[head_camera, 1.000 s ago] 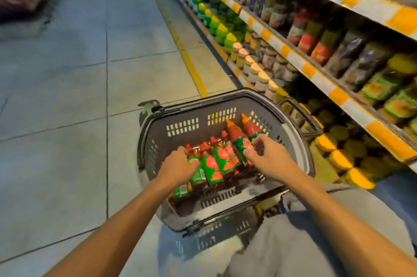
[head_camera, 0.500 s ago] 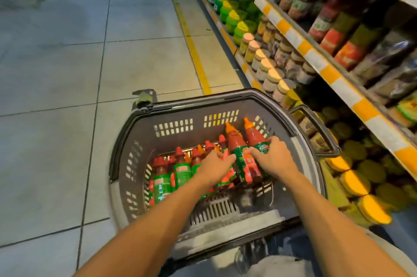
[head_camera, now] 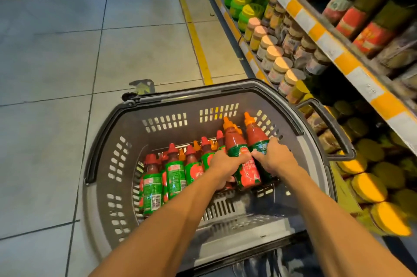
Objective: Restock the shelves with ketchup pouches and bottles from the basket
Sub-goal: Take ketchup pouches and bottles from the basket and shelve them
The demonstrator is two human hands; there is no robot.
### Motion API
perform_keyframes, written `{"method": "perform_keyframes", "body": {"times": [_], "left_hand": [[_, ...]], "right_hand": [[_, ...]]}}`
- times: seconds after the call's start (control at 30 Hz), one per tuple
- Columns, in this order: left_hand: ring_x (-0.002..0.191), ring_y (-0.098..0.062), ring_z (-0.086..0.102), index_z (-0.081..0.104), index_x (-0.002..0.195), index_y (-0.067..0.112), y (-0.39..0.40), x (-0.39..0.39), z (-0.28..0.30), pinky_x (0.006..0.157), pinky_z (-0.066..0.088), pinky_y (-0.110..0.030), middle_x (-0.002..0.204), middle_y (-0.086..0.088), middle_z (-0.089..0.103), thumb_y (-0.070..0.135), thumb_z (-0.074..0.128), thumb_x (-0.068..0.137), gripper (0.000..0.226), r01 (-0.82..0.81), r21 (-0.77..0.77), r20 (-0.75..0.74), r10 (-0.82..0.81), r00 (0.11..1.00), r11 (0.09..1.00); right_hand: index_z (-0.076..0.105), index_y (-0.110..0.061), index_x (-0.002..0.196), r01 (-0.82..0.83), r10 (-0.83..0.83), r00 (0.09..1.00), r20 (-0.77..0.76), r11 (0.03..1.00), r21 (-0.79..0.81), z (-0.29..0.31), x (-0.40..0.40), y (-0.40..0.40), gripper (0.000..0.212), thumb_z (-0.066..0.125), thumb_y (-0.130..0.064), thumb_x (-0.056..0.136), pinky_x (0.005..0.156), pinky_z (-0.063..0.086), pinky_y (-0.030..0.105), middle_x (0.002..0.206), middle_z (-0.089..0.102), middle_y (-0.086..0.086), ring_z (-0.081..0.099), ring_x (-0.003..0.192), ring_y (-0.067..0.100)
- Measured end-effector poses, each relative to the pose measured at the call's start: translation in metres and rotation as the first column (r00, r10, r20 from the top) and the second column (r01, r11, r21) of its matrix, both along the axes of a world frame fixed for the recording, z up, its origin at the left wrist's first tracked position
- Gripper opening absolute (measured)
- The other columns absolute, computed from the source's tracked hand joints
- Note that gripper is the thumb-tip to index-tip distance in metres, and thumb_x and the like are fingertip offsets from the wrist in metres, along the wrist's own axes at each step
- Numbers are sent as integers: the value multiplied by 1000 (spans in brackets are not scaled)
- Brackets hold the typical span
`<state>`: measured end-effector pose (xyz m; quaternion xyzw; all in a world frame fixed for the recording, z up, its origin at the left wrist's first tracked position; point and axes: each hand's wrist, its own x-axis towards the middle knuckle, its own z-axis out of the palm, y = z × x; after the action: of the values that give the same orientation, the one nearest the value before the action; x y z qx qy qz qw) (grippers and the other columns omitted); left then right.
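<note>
Person is leaning over the dark grey perforated plastic shopping basket (head_camera: 126, 154) sitting on the tiled floor (head_camera: 67, 55), both arms reaching in. Left hand (head_camera: 225, 163) is wrapping its fingers round the tall red ketchup bottle with orange nozzle cap and green label band (head_camera: 239, 148); fingers curled over the label, thumb side hidden. Right hand (head_camera: 276, 158) is gripping the second orange-capped red ketchup bottle (head_camera: 255, 134) just beside it, fingers curled round the lower body. Both bottles are tilting toward the basket's far right wall, still inside the basket. A row of smaller red-capped ketchup bottles with green labels (head_camera: 173, 173) is lying along the basket's left side, touching each other. Yellow-and-white-edged store shelves (head_camera: 327, 39) are running along the right, carrying lidded jars (head_camera: 273, 60) and yellow-capped green tubs (head_camera: 246, 12).
</note>
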<state>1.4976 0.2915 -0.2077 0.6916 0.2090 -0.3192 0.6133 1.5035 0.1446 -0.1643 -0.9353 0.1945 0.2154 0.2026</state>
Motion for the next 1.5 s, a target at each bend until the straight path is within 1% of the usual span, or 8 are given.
{"method": "perform_keyframes", "body": {"times": [0.2, 0.43, 0.63, 0.73, 0.87, 1.07, 1.2, 1.5], "left_hand": [[81, -10, 70, 65, 97, 22, 24, -15, 5, 59, 53, -27, 96, 0, 74, 36, 85, 75, 33, 6, 96, 50, -11, 999, 995], [86, -9, 69, 53, 106, 21, 62, -43, 40, 65, 52, -24, 101, 3, 68, 28, 93, 66, 57, 8, 97, 161, -23, 987, 995], [82, -8, 72, 58, 117, 18, 68, -62, 90, 62, 54, -19, 105, 0, 69, 28, 92, 66, 62, -38, -28, 280, 45, 959, 999], [87, -11, 73, 59, 118, 18, 64, -72, 125, 66, 55, -23, 108, -1, 70, 27, 93, 66, 62, -8, -82, 341, 36, 939, 997], [81, -6, 73, 62, 112, 21, 50, -90, 175, 58, 54, -17, 106, 1, 72, 27, 93, 66, 55, 108, -143, 423, -38, 905, 984], [89, -6, 71, 60, 115, 23, 6, -135, 251, 73, 56, -21, 112, 0, 69, 22, 91, 68, 56, 358, -210, 554, -191, 810, 910], [89, -2, 70, 64, 118, 28, -39, -179, 296, 68, 54, -15, 107, 7, 73, 22, 90, 70, 56, 582, -209, 652, -332, 682, 786], [87, -1, 70, 66, 110, 34, -166, -296, 330, 71, 56, -24, 99, 14, 74, 34, 94, 61, 56, 839, -80, 737, -535, 414, 538]], "right_hand": [[35, -1, 141, 34, -32, 999, -39, 998, 44, 2, 0, 7, 74, 66, -47, 93, 95, 46, 41, 137, 55, 21, 57, 122, 38], [44, 0, 132, 115, -126, 988, 93, 987, 113, 11, -25, 0, 70, 73, -47, 88, 100, 47, 45, 133, 58, 24, 54, 125, 41], [52, -19, 106, 125, -205, 933, 296, 955, 268, 65, -62, -12, 49, 81, -48, 79, 68, 46, 32, 102, 68, 6, 61, 79, 18], [49, -22, 112, 131, -257, 897, 361, 932, 337, 105, -95, -18, 55, 83, -48, 77, 71, 47, 29, 97, 63, -4, 60, 78, 8], [51, -25, 115, 201, -408, 794, 450, 876, 439, 161, -155, -30, 60, 86, -49, 72, 67, 53, 26, 96, 63, -16, 66, 81, 2], [65, -26, 108, 298, -558, 590, 584, 822, 485, 245, -259, -55, 57, 92, -44, 61, 69, 58, 29, 93, 74, -9, 70, 78, 0], [63, -25, 103, 362, -572, 458, 680, 819, 445, 288, -337, -76, 57, 92, -42, 57, 56, 48, 6, 80, 72, -17, 65, 72, -14], [61, -31, 107, 599, -691, 136, 710, 628, 496, 305, -511, -123, 73, 90, -61, 48, 75, 58, 30, 96, 74, -9, 71, 80, -1]]}}
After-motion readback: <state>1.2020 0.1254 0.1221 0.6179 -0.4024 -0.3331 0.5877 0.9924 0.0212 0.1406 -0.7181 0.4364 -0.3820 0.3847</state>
